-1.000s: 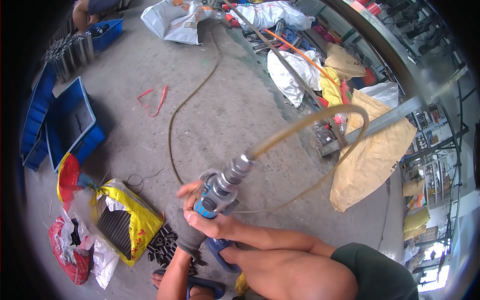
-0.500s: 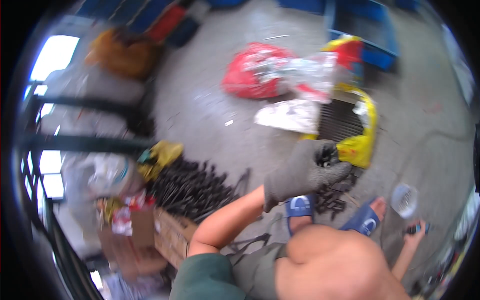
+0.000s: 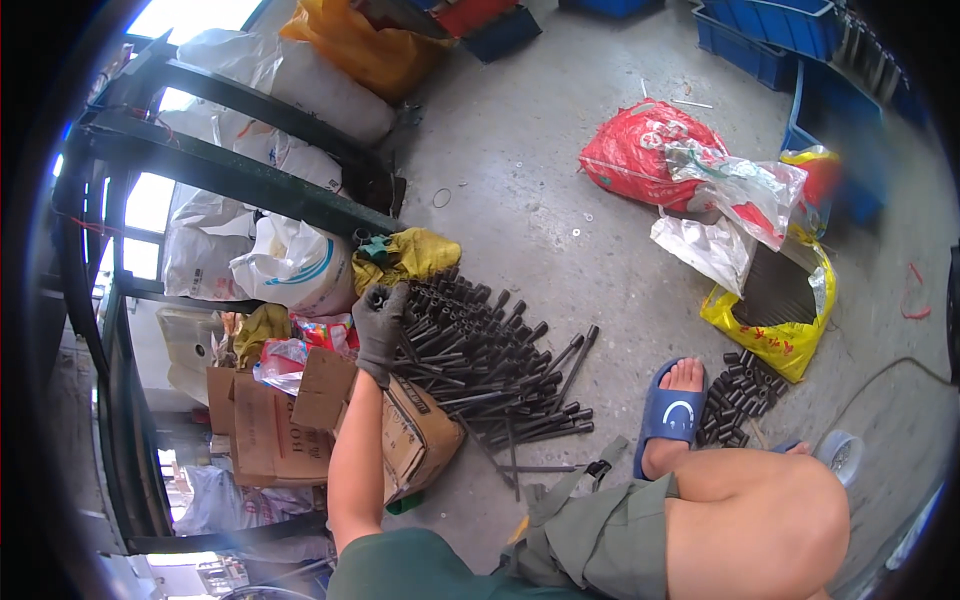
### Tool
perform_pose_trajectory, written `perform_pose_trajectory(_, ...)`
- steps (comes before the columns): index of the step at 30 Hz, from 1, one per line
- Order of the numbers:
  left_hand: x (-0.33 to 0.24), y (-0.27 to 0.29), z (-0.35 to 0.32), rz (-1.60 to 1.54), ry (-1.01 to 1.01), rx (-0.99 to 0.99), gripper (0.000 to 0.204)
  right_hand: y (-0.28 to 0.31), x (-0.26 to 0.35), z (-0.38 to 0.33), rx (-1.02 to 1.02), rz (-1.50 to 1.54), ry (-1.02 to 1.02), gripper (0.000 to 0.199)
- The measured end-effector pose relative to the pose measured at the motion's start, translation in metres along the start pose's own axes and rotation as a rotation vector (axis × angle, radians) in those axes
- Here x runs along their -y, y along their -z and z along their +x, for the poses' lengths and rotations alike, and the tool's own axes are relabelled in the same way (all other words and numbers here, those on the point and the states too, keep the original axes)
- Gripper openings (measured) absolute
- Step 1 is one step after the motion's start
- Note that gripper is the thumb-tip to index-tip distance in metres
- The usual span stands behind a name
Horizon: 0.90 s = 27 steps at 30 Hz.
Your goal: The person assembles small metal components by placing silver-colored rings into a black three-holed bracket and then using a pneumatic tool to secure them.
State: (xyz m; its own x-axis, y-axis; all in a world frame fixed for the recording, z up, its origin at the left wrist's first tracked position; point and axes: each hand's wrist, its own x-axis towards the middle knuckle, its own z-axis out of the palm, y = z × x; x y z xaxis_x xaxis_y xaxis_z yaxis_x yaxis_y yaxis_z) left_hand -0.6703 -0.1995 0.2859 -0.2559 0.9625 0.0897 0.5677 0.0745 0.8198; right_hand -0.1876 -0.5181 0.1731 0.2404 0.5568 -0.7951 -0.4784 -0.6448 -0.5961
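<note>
- Concrete floor [image 3: 520,170] bears a heap of black, thick-ended rods [image 3: 490,350] just right of the gray-gloved left hand [image 3: 380,325].
- Its fingers are partly curled; whether they grip anything cannot be told.
- Right hand: out of view, state unknown.

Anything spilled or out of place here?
Short black pieces lie loose between the yellow bag and blue sandal, uncontained, perhaps spilled; several long black rods splay askew across the floor.

lol grey concrete floor [image 3: 520,180] mid-frame, dark green metal rack [image 3: 230,176] at left, window [image 3: 205,14] upper left (totally blown out)
</note>
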Motion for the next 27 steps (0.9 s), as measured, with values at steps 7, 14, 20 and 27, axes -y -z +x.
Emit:
perform_pose_trajectory(7,0.11,-0.004,-0.031,0.824,-0.438,-0.053,0.023,-0.005,0.022,-0.009,-0.041,-0.069,0.063,0.023)
perform_pose_trajectory(14,0.109,-0.085,-0.018,1.039,-0.46,-0.009,0.047,0.022,0.041,-0.024,-0.151,-0.075,0.134,0.027)
perform_pose_trajectory(20,0.132,-0.056,-0.049,1.099,-0.472,-0.172,0.069,0.071,0.06,-0.087,-0.123,-0.106,0.244,0.03)
perform_pose_trajectory(27,-0.065,-0.258,-0.089,0.365,-1.045,0.062,0.05,0.154,0.098,-0.126,-0.581,-0.193,0.456,0.034)
